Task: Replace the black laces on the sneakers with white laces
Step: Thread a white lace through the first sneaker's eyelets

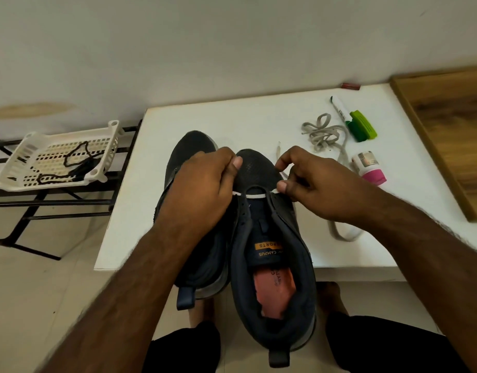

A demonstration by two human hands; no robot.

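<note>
Both hands [205, 181] [310, 181] pinch lace [254, 196]; sneaker [269, 238] seemingly toe-away.

Both hands [205, 181] [307, 181] pinching white lace [254, 196] across sneaker [269, 265], apparently lowest eyelets.

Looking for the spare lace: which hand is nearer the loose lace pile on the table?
Right. The right hand lies just below-left of the loose lace pile; the left hand is farther left, across the sneaker.
</note>
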